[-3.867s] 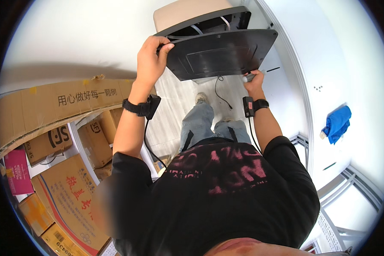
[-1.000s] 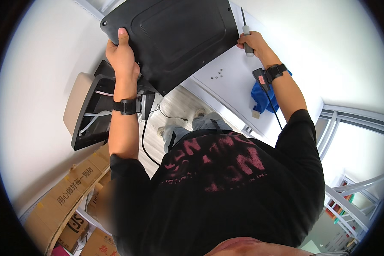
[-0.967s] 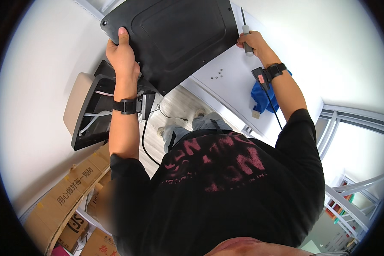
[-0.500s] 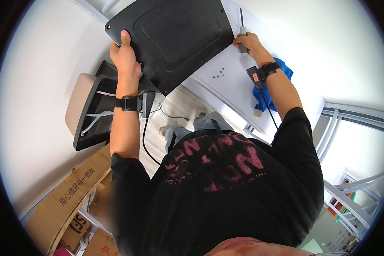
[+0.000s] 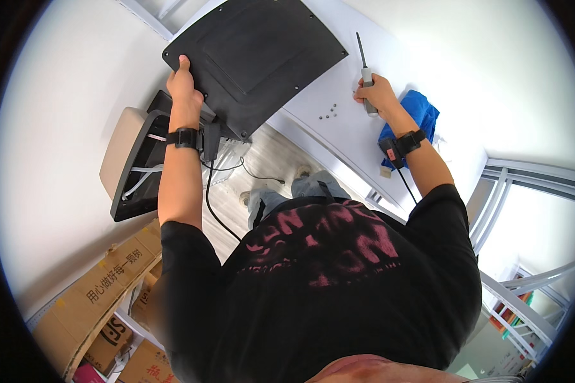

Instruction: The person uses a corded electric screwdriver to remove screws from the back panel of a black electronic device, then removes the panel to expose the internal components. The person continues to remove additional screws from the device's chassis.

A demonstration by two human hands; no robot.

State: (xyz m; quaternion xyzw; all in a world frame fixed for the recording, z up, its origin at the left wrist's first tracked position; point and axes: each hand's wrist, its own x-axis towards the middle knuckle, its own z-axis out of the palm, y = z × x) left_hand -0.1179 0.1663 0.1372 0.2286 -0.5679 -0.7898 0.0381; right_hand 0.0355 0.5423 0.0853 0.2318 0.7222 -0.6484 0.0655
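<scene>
A black plastic panel (image 5: pixel 255 57), with a raised rectangle in its middle and small holes along its edge, hangs at the far end of the white table. My left hand (image 5: pixel 184 89) is closed on its left edge, thumb on top and the other fingers hidden beneath. Over the table, right of the panel and apart from it, my right hand (image 5: pixel 379 96) grips a screwdriver (image 5: pixel 367 80) by its grey handle, the dark shaft pointing away from me. Several small screws (image 5: pixel 328 117) lie loose between the screwdriver and the table's near edge.
A blue cloth or bag (image 5: pixel 417 110) lies on the white table (image 5: pixel 313 131) by my right wrist. Left of my left forearm stands a beige and black shell (image 5: pixel 124 156) with cables inside. Cardboard boxes (image 5: pixel 115 274) are at lower left. Cables hang from both wrist devices.
My right hand, with the screwdriver, has come away from the panel's right edge and moved nearer to me. The panel has shifted slightly and tilted, with my left hand still on it.
</scene>
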